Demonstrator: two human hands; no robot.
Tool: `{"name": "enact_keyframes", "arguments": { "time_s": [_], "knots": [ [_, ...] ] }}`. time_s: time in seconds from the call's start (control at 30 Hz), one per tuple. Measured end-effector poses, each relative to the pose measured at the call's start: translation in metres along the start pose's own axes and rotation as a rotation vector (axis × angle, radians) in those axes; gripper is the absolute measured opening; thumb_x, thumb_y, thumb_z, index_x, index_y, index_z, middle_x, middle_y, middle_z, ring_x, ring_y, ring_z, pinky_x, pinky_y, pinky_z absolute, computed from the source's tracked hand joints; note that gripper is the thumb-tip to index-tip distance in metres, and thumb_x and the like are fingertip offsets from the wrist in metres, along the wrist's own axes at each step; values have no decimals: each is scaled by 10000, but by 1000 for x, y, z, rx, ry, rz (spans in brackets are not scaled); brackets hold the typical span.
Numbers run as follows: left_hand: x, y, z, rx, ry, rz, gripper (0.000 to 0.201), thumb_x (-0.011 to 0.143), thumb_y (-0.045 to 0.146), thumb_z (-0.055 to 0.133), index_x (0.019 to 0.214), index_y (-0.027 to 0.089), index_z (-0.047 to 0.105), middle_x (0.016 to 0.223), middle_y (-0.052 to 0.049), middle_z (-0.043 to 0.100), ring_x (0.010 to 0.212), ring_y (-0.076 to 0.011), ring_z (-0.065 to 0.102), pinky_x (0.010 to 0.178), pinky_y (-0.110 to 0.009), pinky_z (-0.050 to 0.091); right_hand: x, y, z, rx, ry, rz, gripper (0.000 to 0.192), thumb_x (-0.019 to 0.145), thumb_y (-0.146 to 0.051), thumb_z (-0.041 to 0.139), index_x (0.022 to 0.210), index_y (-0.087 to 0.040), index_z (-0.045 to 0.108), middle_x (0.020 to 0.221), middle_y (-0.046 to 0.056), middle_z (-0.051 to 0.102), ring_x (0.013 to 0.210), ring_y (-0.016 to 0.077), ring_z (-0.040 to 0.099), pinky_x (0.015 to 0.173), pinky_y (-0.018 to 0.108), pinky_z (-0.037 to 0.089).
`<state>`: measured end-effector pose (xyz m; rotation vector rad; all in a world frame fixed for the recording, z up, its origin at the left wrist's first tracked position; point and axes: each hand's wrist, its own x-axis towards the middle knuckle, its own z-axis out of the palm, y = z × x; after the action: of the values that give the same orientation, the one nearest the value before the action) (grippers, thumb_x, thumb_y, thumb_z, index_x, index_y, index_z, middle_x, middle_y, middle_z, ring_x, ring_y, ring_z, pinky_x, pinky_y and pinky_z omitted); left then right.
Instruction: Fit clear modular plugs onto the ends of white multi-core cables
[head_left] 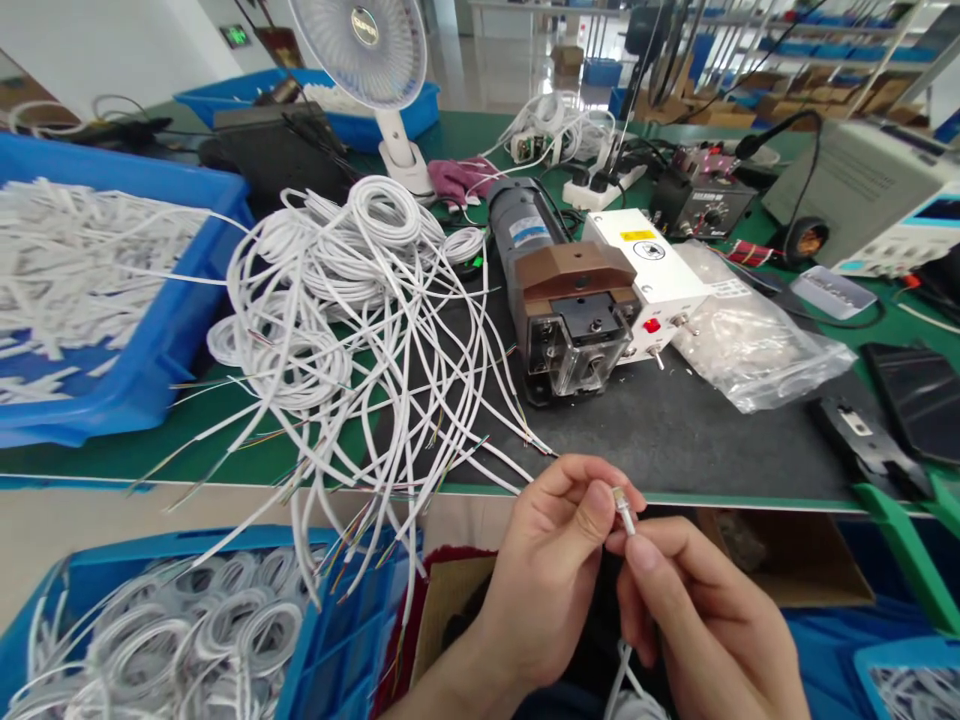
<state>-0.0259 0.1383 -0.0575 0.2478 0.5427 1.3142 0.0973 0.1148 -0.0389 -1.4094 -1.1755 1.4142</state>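
At the front edge of the bench, my left hand pinches a small clear modular plug between thumb and forefinger. My right hand is closed on the white cable just below the plug. The cable end runs up to the plug; how deep it sits inside is too small to tell. More of this cable hangs in a coil beneath my hands. Left of my hands, a tangled heap of white cables spreads over the bench, with bare coloured wire ends hanging over the edge.
A motor-driven machine stands on a dark mat, beside a plastic bag. Green-handled crimping pliers lie at right. Blue bins hold white pieces and coiled cables. A fan stands behind.
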Motion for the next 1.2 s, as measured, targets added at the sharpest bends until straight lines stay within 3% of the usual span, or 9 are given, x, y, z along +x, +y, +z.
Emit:
{"name": "enact_keyframes", "arguments": {
  "time_s": [0.23, 0.53, 0.67, 0.8, 0.87, 0.93, 1.2],
  "knots": [
    [-2, 3, -2, 3, 7, -13, 125, 1026, 311, 771, 1008, 193, 733, 901, -24, 678, 647, -81, 579, 522, -157, 456, 1, -1, 6, -35, 26, 4, 376, 1052, -508, 678, 833, -207, 733, 569, -9, 619, 465, 121, 513, 469, 224, 421],
    [-1, 2, -7, -17, -21, -14, 145, 1031, 331, 765, 1007, 196, 717, 906, -10, 687, 568, -53, 554, 500, -157, 462, 0, -1, 9, -60, 12, -55, 349, 1072, -451, 661, 828, -217, 747, 580, -17, 610, 499, 120, 524, 500, 222, 428],
    [-3, 0, -7, -70, -58, -38, 146, 1054, 329, 737, 1144, 215, 753, 939, -15, 728, 596, -60, 584, 509, -151, 476, 5, -1, 4, -128, -4, -187, 251, 1062, -366, 678, 871, -232, 772, 608, -19, 649, 511, 119, 585, 503, 198, 465],
    [-8, -4, -8, -88, -21, -61, 254, 1131, 350, 605, 1235, 180, 764, 1129, -88, 795, 819, -102, 702, 740, -201, 575, 9, 2, 3, -292, 116, -367, 103, 1001, -264, 743, 911, -262, 793, 754, -8, 756, 638, 150, 726, 606, 202, 563],
    [-10, -6, -9, -75, 10, -34, 254, 1142, 338, 586, 1219, 174, 764, 1190, -105, 806, 1013, -143, 736, 936, -256, 573, 8, 3, 7, -388, 224, -455, 64, 969, -218, 769, 940, -271, 792, 838, 0, 800, 714, 166, 760, 676, 220, 588],
    [-12, -8, -11, -59, 14, -9, 223, 1139, 319, 592, 1187, 181, 761, 1203, -98, 813, 1080, -157, 735, 1049, -304, 540, 8, 5, 11, -460, 300, -525, 80, 953, -187, 772, 942, -266, 774, 857, 9, 807, 720, 171, 749, 688, 243, 585],
    [-16, -12, -14, -27, 47, -43, 171, 1137, 234, 583, 1170, 169, 738, 1196, -95, 811, 996, -137, 739, 994, -286, 553, 12, 10, 16, -616, 299, -700, 145, 971, -100, 747, 933, -236, 712, 752, -35, 738, 598, 104, 647, 611, 238, 505]
  ]
}}
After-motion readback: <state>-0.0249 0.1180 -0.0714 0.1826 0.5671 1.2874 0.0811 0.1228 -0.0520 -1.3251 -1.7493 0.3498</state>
